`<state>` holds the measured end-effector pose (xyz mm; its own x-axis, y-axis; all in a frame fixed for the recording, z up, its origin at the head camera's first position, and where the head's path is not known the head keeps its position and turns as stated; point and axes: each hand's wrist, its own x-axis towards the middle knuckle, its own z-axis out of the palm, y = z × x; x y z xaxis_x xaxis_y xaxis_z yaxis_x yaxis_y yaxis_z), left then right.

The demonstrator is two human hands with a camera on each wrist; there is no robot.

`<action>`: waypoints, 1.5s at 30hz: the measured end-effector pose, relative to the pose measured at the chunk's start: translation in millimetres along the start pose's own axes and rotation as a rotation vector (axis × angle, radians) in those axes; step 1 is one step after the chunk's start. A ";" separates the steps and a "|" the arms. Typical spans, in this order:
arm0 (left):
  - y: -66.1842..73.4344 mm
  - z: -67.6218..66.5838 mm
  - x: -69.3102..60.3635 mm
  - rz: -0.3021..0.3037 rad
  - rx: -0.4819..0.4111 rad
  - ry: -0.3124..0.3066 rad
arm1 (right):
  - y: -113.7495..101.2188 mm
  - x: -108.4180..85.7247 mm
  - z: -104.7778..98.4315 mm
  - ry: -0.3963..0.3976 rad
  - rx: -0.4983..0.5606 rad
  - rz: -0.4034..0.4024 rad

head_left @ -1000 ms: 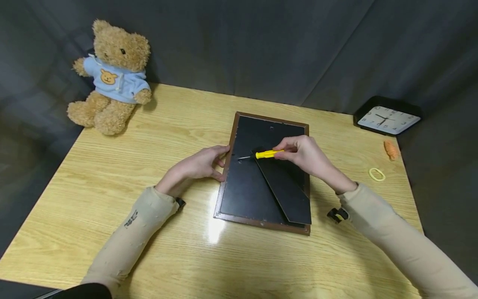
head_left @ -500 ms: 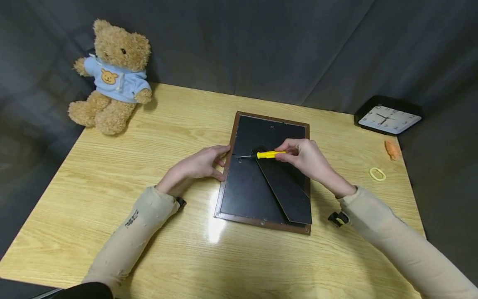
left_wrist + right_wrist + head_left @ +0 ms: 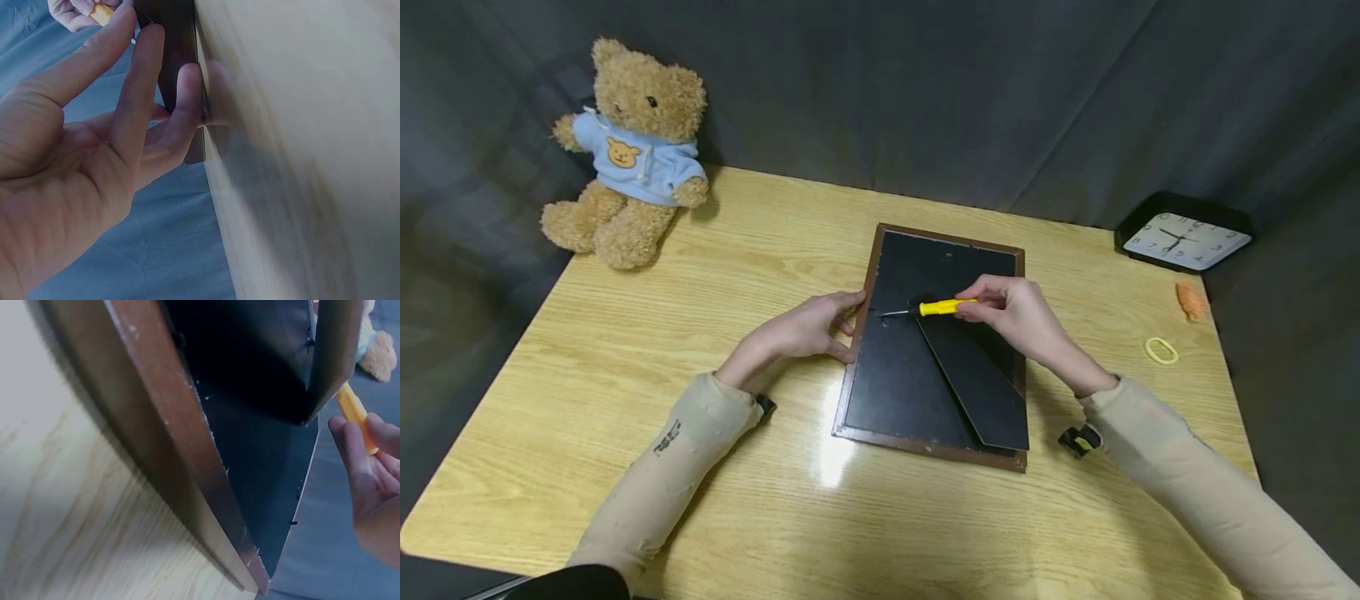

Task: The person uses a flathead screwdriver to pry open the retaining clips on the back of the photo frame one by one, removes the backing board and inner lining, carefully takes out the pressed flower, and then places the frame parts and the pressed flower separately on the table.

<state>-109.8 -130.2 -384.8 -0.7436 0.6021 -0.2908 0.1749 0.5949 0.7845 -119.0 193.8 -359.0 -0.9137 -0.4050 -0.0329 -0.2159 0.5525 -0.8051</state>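
A picture frame [image 3: 895, 392] with a brown border lies face down on the table, its black back up. The stand leg [image 3: 973, 379] on that back is swung partly out. My right hand [image 3: 1018, 321] pinches the yellow handle of a screwdriver [image 3: 940, 307] between thumb and fingers. The thin metal shaft points left, its tip at the backing near the frame's left border. Whether the tip touches a fastener is too small to tell. At that left border rests my left hand [image 3: 808, 327], fingertips [image 3: 189, 78] and thumb against the frame's side.
A teddy bear [image 3: 640, 154] in a blue hoodie sits at the back left. On the right stand a black clock [image 3: 1183, 237], a small orange object [image 3: 1191, 301] and a pale yellow ring [image 3: 1161, 351]. A dark curtain [image 3: 880, 92] hangs behind the table [image 3: 737, 517].
The screwdriver's handle and my right hand have shifted very slightly, while the tip stays near the frame's left border. My left hand and the frame keep their places.
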 end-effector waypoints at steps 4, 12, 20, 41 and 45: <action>-0.5 0.4 1.1 0.004 0.004 -0.005 | 4.0 -1.5 -0.9 0.020 0.002 0.001; -0.2 1.0 0.6 -0.005 -0.004 -0.008 | 7.2 -2.5 5.1 0.017 0.037 -0.029; -0.2 1.5 1.6 -0.014 -0.016 -0.017 | 8.0 -4.5 6.8 0.020 0.007 -0.037; -0.4 -0.5 0.6 0.002 0.014 -0.032 | 2.7 4.2 19.3 0.102 -0.216 -0.105; -2.1 -0.4 1.3 0.006 -0.014 -0.039 | 4.4 5.2 16.2 0.109 -0.236 -0.104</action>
<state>-111.4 -130.9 -386.6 -0.7166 0.6260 -0.3074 0.1695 0.5839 0.7939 -119.2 182.4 -372.3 -0.9113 -0.3948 0.1169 -0.3731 0.6718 -0.6400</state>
